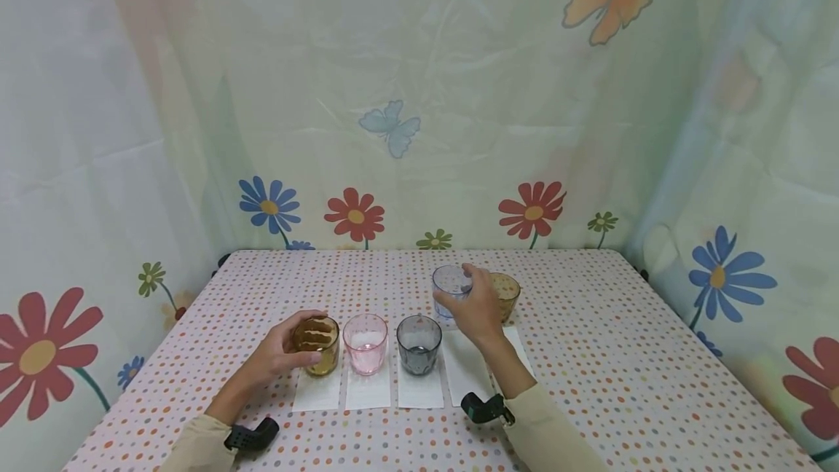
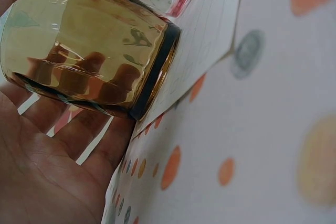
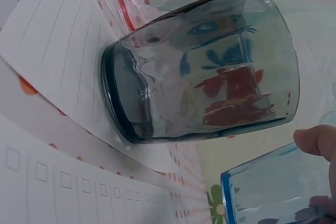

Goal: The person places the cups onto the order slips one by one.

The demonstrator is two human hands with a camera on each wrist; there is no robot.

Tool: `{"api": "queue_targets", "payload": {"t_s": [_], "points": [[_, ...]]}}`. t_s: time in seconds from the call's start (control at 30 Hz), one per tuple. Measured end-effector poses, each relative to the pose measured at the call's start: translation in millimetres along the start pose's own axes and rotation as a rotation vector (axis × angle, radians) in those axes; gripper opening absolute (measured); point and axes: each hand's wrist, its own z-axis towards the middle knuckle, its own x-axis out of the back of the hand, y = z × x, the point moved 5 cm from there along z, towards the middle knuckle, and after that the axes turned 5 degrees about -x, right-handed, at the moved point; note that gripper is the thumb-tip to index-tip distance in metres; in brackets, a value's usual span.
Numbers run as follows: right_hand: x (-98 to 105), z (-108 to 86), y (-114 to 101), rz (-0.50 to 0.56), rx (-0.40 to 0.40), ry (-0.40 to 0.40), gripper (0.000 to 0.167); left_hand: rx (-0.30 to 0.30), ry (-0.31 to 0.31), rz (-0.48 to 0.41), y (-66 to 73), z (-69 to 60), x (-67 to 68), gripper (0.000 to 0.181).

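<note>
My left hand (image 1: 277,352) grips an amber glass (image 1: 324,364) from its left side, thumb in front and fingers behind; the glass stands on a white paper sheet (image 1: 317,395). In the left wrist view the fingers show through the amber wall (image 2: 79,30). Farther back on the right, my right hand (image 1: 480,313) holds a blue-tinted glass (image 1: 448,282) by its side. Whether that glass touches the table I cannot tell. Just right of it stands a yellowish-amber glass (image 1: 508,297), partly behind the hand.
A pink glass (image 1: 365,347) and a grey glass (image 1: 419,347) stand between my hands on paper sheets, with a little clear liquid seemingly inside. More lined sheets (image 1: 467,370) lie under my right forearm. The dotted tablecloth (image 1: 590,384) reaches back to a flowered curtain (image 1: 432,181).
</note>
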Motion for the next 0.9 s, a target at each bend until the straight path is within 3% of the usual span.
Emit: {"api": "queue_targets", "payload": {"t_s": [0.23, 0.53, 0.9], "points": [[10.6, -3.2, -7.2, 0.045, 0.045, 0.048, 0.08, -0.011, 0.008, -0.003, 0.5, -1.6, 0.0, 0.061], [20.4, -10.3, -7.4, 0.019, -0.003, 0.049, 0.082, 0.024, 0.018, -0.018, -3.6, -4.8, -2.5, 0.061], [34.3, -13.4, -9.6, 0.03, 0.018, 0.063, 0.08, 0.032, 0.015, -0.009, -1.7, -0.5, -0.9, 0.062]]}}
